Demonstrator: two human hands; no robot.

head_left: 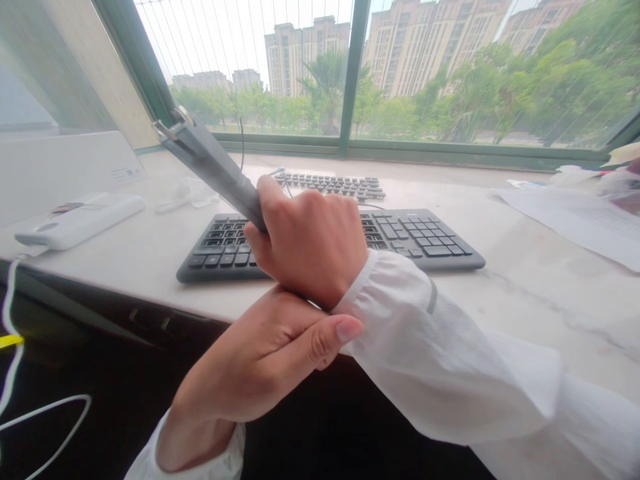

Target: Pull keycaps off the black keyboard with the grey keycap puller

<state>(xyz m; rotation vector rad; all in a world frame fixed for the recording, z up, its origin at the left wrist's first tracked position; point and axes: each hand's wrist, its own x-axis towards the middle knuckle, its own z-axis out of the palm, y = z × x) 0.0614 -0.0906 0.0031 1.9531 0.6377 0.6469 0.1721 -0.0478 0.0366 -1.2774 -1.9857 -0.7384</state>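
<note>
My right hand is a fist around a long dark grey tool with silver metal prongs at its far end. The tool slants up to the left; its exact kind does not show. From below, my left hand wraps around my right wrist, its thumb lying along the white cuff. Just beneath the right fist lies a black keyboard, partly covered by it. Bare key sockets show in its left and middle parts, while the number pad and front-left row carry keycaps.
Loose dark keycaps lie in rows behind the keyboard. A white power bank with a white cable sits at left near crumpled clear plastic. Paper sheets lie at right. A green-framed window stands behind the marble desktop.
</note>
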